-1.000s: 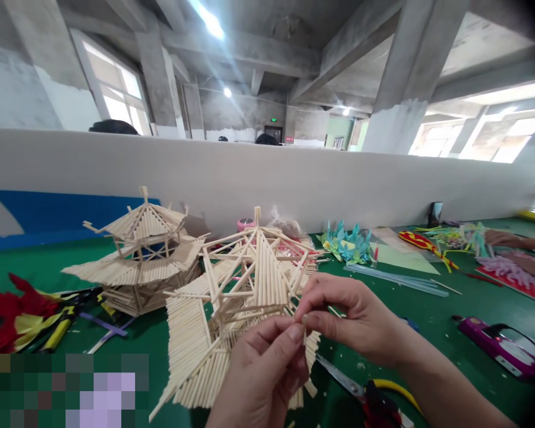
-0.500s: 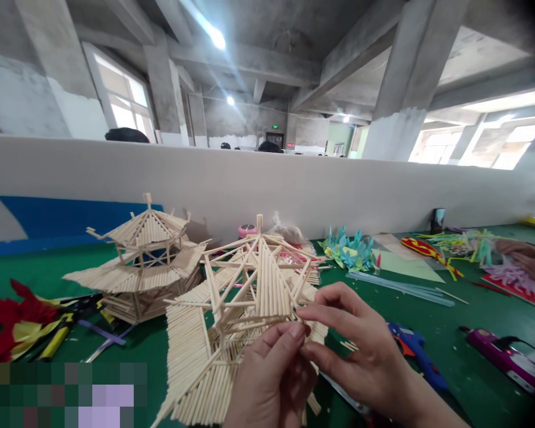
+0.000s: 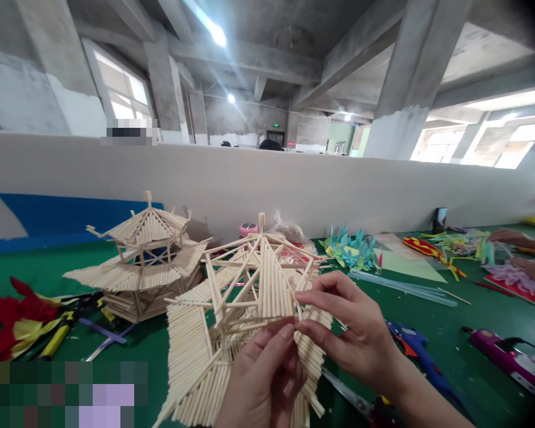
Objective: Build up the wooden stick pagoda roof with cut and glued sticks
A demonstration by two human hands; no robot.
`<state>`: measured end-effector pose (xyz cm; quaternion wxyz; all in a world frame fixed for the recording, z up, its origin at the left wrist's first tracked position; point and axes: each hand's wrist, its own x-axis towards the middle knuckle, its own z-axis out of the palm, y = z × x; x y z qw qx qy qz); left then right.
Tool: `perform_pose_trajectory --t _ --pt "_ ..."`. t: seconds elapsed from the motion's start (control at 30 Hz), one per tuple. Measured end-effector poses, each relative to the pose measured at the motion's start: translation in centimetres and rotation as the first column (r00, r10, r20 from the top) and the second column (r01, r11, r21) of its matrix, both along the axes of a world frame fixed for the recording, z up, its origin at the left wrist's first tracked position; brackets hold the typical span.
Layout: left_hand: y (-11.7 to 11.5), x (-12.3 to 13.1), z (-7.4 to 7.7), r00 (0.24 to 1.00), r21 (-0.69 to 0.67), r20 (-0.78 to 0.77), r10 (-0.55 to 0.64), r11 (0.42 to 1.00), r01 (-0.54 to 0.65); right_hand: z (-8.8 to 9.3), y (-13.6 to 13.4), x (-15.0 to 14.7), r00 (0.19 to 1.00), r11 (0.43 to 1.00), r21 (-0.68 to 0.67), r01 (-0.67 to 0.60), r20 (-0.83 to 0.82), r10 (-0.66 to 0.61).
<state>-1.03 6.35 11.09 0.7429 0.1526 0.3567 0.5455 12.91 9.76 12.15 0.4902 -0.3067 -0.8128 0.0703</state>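
Left hand (image 3: 263, 380) and right hand (image 3: 348, 339) pinch one stick (image 3: 296, 316) between closed fingertips against the roof model (image 3: 223, 333) (standing on the green table (image 3: 463, 321)); seating it calls for a steady press

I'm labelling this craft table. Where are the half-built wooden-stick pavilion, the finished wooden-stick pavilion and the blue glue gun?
half-built wooden-stick pavilion (image 3: 271, 285): head view, on its slatted roof panel.
finished wooden-stick pavilion (image 3: 148, 227): head view, on its upper roof.
blue glue gun (image 3: 412, 345): head view, on its body.
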Motion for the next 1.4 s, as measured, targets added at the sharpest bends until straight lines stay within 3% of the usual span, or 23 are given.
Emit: perform_pose_trajectory --t 0.37,0.83,1.4 --pt "0.20 -0.26 0.35 0.999 0.031 -0.008 0.032 0.999 -0.032 0.02 0.39 -0.19 0.994 0.998 0.060 0.035 0.106 -0.041" --pt "0.41 -0.20 0.48 1.000 0.086 -0.011 0.009 0.996 -0.008 -0.42 0.73 -0.17 1.000 0.998 0.061 0.009 0.006 -0.009" --pt "0.29 -0.30 0.84 0.998 0.040 -0.051 0.031 0.999 -0.029 -0.31 0.86 -0.35 1.000 1.000 0.024 -0.006 -0.027 0.006"
